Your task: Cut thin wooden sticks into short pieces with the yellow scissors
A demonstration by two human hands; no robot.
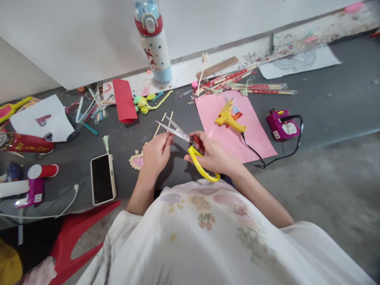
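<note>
My right hand point(211, 155) grips yellow-handled scissors point(190, 147), whose open blades point up and left. My left hand point(154, 155) is pinched on thin wooden sticks point(165, 118) that rise between the blades. Both hands hover over a dark grey mat point(326, 103) on the floor. Just left of my left hand lies a small pink heart with a stick border point(136, 161), partly hidden by the hand.
A yellow glue gun point(229, 118) rests on pink paper point(255, 134), its cable running to a magenta power block point(281, 126). A phone point(102, 179), red folded paper point(124, 100), a water bottle point(153, 43), bundled sticks point(237, 81) and a red stool point(75, 237) surround me.
</note>
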